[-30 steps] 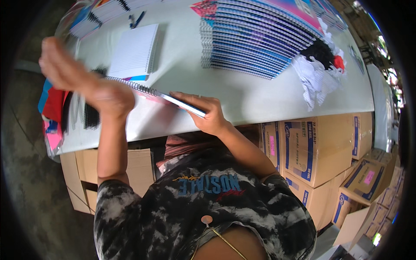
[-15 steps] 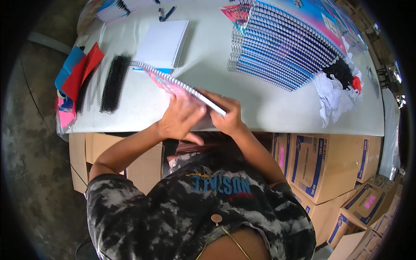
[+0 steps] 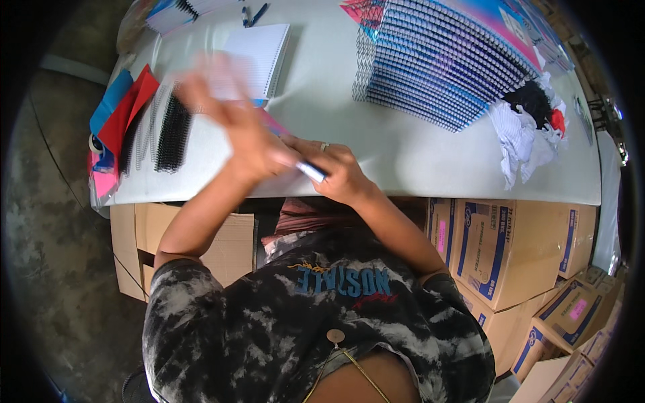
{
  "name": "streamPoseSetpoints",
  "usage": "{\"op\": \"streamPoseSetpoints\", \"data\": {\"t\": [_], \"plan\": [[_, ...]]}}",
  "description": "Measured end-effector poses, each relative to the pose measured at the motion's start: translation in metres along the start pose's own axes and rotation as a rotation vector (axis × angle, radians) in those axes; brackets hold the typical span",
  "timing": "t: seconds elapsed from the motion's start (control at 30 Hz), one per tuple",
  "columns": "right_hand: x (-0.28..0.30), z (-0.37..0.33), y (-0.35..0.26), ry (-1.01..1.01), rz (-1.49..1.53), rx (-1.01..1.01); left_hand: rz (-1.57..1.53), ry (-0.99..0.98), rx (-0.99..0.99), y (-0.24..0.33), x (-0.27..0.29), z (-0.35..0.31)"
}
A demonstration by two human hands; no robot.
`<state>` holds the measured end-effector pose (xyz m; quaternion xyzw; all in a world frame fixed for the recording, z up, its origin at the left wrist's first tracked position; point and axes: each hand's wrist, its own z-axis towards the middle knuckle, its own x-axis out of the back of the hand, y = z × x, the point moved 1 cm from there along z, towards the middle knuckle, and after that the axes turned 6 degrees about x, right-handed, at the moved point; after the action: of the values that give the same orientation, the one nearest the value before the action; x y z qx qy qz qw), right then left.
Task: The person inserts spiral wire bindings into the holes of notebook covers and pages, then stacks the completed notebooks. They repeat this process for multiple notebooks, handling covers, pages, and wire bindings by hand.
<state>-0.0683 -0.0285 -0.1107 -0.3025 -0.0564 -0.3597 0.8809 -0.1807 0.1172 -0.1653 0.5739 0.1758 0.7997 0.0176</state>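
Note:
My right hand [image 3: 344,173] grips a spiral notebook [image 3: 311,172] above the near part of the table, its white page edge showing at the lower end. My left hand [image 3: 232,111] is smeared by motion, but its fingers look stretched out and apart. That hand and wrist cover most of the notebook and its coil. Beyond the left fingers lies an open lined notebook [image 3: 259,50] with white pages. Close to the left forearm, a bunch of black spiral coils [image 3: 173,138] rests on the table.
A fanned row of spiral-bound notebooks [image 3: 430,67] covers the far right of the white table [image 3: 403,161]. Crumpled cloth [image 3: 517,138] sits beside it. Red sheets [image 3: 138,97] and a tape roll [image 3: 95,143] are at the left edge. Cardboard boxes [image 3: 521,248] stand below, right.
My left hand has swept forward and up from beside the notebook, over its coil. My right hand keeps hold, slightly nearer me and to the left.

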Motion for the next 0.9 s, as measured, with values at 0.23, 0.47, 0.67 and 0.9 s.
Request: {"op": "streamPoseSetpoints", "data": {"t": [0.23, 0.47, 0.67, 0.9], "plan": [[0.009, 0.002, 0.004, -0.023, 0.104, -0.138, 0.308, 0.621, -0.37, 0.067, 0.048, 0.022], [0.011, 0.006, 0.012, 0.106, 0.109, -0.169, -0.057, 0.513, -0.227, 0.092, 0.026, -0.001], [0.014, 0.064, -0.039, -0.105, 0.13, 0.102, -0.385, 0.435, 0.201, 0.129, 0.148, 0.001], [0.029, 0.078, -0.012, -0.321, 0.452, -0.659, -1.039, 0.357, 0.689, 0.078, 0.131, 0.006]]}}
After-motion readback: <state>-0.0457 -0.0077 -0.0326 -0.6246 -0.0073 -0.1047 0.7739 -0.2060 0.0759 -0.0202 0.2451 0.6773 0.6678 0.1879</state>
